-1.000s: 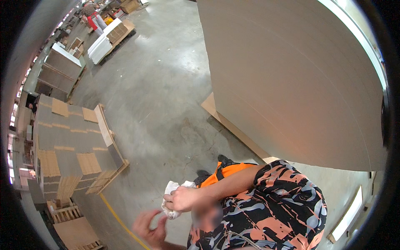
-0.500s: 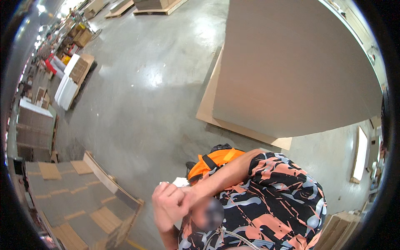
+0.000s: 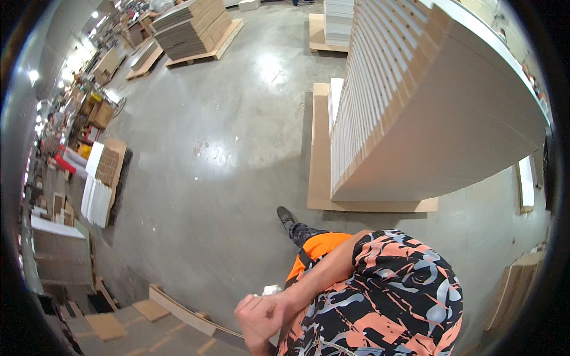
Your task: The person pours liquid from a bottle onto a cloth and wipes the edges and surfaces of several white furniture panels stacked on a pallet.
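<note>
My right forearm crosses in front of my body from the patterned short sleeve, and my right hand (image 3: 261,314) is curled closed at the lower middle. My left forearm comes up from the lower edge just beneath it. The two hands overlap there, so the fingers of my left hand are hidden. A small crumpled white thing (image 3: 271,289) shows just beyond the hands; I cannot tell whether either hand holds it. An orange garment with a dark strap (image 3: 320,246) is at my waist.
A tall stack of large white-and-brown panels (image 3: 380,142) stands on a cardboard sheet (image 3: 319,148) at right. Flat boards (image 3: 172,317) lie at lower left. Loaded pallets (image 3: 196,29) stand farther off, with white boards (image 3: 98,196) at left. My shoe (image 3: 285,216) is on the grey floor.
The view has turned to the right and shows the ribbed side of the panel stack. The boards at left have slid lower in view. My leg and shoe now show; my hands stay together.
</note>
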{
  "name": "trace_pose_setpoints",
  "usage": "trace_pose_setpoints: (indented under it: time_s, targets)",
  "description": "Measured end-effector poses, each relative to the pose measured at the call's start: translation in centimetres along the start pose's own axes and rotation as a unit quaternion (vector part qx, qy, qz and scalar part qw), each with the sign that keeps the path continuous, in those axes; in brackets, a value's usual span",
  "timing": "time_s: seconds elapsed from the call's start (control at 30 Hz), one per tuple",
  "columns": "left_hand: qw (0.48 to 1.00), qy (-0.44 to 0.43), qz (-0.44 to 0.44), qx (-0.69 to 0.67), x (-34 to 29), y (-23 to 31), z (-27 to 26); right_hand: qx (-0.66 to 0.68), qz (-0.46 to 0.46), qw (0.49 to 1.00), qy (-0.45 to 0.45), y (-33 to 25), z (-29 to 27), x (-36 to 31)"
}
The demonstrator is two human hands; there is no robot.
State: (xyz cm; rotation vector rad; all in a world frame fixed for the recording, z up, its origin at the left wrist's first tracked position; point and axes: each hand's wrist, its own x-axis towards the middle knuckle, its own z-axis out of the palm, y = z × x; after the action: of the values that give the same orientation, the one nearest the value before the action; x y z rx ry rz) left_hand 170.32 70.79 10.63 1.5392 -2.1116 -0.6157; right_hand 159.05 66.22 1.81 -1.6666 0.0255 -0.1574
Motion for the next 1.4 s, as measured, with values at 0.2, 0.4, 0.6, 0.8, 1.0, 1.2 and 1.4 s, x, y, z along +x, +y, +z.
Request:
trace_pose_setpoints:
  time_s: [0.2,0.4,0.6,0.8,1.0,1.2,1.4]
  targets:
    - [0.999,0.007,-0.005,0.032,14.0,-3.5,-5.3,0.183,-0.163,0.969,0.013,8.4,-7.4,7.8]
    - [0.994,-0.077,0.079,0.012,27.5,-7.1,-8.0,0.16,-0.109,0.977,0.085,6.3,-22.1,9.5]
    - [0.97,-0.13,0.204,-0.032,40.4,-10.7,-6.0,0.142,-0.063,0.975,0.159,8.0,-32.3,9.3]
    - [0.943,-0.197,0.269,-0.008,52.6,-14.1,-6.2,0.084,-0.067,0.962,0.252,9.6,-43.2,10.9]
    - [0.933,-0.164,0.319,-0.001,65.9,-20.3,-8.2,-0.058,-0.054,0.915,0.397,10.5,-58.1,12.7]
    - [0.907,-0.204,0.364,-0.063,78.6,-22.2,-9.1,-0.162,-0.041,0.835,0.524,9.8,-69.9,12.9]
    - [0.92,-0.233,0.315,-0.023,89.1,-24.4,-7.6,-0.185,-0.08,0.772,0.603,11.0,-79.4,11.9]
